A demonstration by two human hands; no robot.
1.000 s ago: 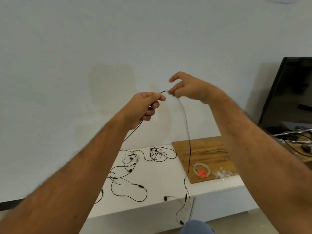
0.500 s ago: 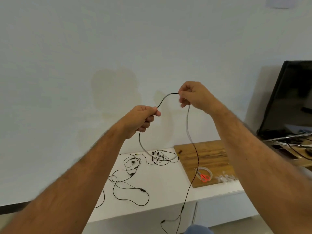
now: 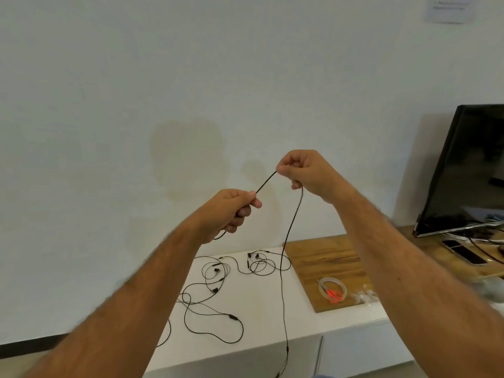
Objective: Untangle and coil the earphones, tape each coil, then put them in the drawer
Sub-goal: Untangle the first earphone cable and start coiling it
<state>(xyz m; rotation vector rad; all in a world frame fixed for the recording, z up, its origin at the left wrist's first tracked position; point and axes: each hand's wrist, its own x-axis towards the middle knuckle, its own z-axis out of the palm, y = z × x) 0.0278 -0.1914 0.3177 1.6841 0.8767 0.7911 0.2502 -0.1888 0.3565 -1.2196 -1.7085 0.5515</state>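
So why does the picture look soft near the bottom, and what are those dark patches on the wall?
Head view: the forearms near the lower edge are smeared, probably motion blur, and the wide lens bends the white table edge. The left hand, right hand and the earphone cable they hold look fairly sharp. The wall patches look like soft shadows or stains; I cannot tell which. The screen shows faint reflections.

Left hand [image 3: 231, 211] and right hand [image 3: 305, 170] pinch earphone cable [image 3: 283, 268] taut, raised above white cabinet [image 3: 267, 309].

A dark monitor [image 3: 469, 170] is standing at the right. Phones [image 3: 463, 252], it seems, are lying beside its cables. A paper sheet [image 3: 450, 8] is hanging on the wall [image 3: 163, 77].
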